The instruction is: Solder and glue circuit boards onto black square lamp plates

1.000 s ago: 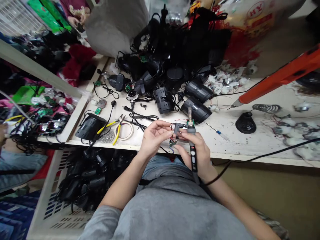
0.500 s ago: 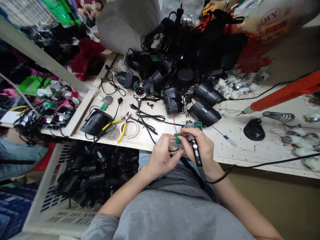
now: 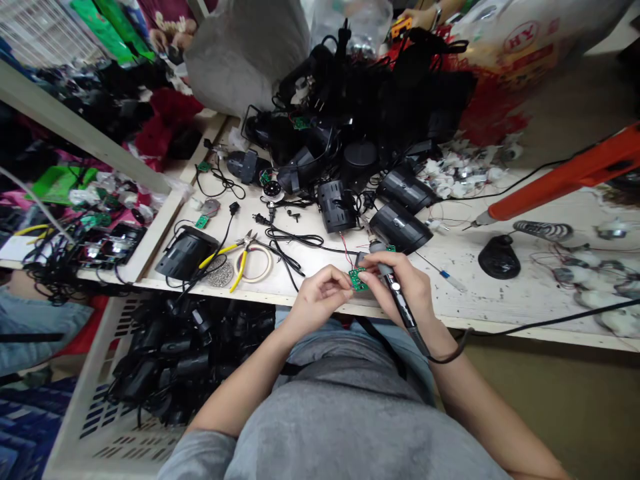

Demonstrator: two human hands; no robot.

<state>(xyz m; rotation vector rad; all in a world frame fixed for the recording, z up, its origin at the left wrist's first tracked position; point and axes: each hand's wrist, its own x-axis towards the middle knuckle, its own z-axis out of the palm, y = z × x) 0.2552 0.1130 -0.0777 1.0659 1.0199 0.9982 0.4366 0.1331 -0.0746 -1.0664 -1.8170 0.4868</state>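
My left hand (image 3: 319, 301) pinches a small green circuit board (image 3: 357, 279) at the front edge of the white workbench (image 3: 500, 303). My right hand (image 3: 404, 288) is closed around a black soldering iron (image 3: 395, 290), its tip pointing up and away near a black lamp housing (image 3: 400, 227). The fingers of both hands meet at the board. Thin red wires run from the board toward the housings. The iron's black cord (image 3: 530, 325) trails off to the right.
A heap of black lamp housings and cables (image 3: 350, 120) fills the back of the bench. Yellow-handled pliers (image 3: 235, 257), a tape ring (image 3: 255, 261), an orange tool (image 3: 565, 175) and a black iron stand (image 3: 499, 257) lie around. A white crate of black parts (image 3: 165, 360) sits below left.
The left hand came down from a raised hold to the bench edge and now pinches the green board. The right hand shifted slightly with the iron. The dark grey part held earlier is out of sight.
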